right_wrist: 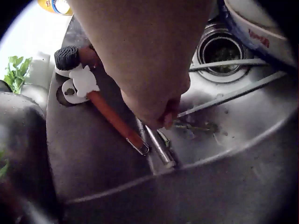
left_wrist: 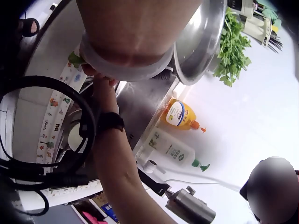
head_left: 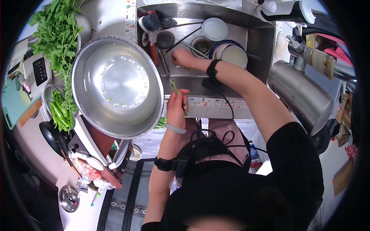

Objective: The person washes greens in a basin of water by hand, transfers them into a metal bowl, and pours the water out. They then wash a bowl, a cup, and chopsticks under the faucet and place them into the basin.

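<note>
In the head view my left hand (head_left: 178, 104) pinches a few green stems (head_left: 174, 85) upright between thumb and fingers, over the sink's front edge beside the big metal basin (head_left: 86, 88). My right hand (head_left: 182, 58) is low inside the sink (head_left: 185, 81), its fingers curled. The right wrist view has that hand (right_wrist: 156, 105) above a metal tube (right_wrist: 160, 147), with green scraps (right_wrist: 189, 126) on the sink floor near the fingers; no held thing shows. The left wrist view mostly shows my left wrist (left_wrist: 133, 51), the hand largely hidden behind it.
Leafy greens (head_left: 58, 34) and green peppers (head_left: 59, 111) lie left of the basin. Bowls (head_left: 234, 57), a drain (head_left: 202, 47), a brush (head_left: 149, 23) and long sticks (head_left: 185, 38) occupy the sink. A metal cylinder (head_left: 302, 96) stands at right. Soap bottles (left_wrist: 180, 114) line the sink's far side.
</note>
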`<action>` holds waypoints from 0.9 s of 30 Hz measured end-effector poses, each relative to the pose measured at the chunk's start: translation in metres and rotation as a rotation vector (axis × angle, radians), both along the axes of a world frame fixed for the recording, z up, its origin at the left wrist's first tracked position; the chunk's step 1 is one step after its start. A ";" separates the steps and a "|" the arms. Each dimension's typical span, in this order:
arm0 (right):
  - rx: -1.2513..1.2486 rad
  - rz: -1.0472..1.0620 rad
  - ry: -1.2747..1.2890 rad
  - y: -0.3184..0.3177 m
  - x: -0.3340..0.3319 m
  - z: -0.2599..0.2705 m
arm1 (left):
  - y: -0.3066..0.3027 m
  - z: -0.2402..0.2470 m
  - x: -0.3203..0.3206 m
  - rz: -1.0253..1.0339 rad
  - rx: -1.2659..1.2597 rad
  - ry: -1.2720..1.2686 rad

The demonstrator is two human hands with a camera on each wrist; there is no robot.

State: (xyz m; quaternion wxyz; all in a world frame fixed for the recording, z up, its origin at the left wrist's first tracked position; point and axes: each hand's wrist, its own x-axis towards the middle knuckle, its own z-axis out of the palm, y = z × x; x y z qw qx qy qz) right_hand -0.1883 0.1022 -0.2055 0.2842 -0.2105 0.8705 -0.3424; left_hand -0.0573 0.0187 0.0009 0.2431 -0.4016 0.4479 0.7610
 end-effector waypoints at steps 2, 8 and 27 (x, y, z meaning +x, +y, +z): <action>0.050 0.015 0.019 -0.020 -0.008 -0.003 | -0.002 -0.002 0.003 0.009 0.008 0.002; 0.182 0.137 0.040 -0.039 0.002 0.021 | -0.006 -0.004 0.009 0.045 0.006 -0.007; 0.097 -0.059 -0.412 -0.010 -0.025 0.042 | 0.000 0.000 0.017 0.068 -0.090 0.014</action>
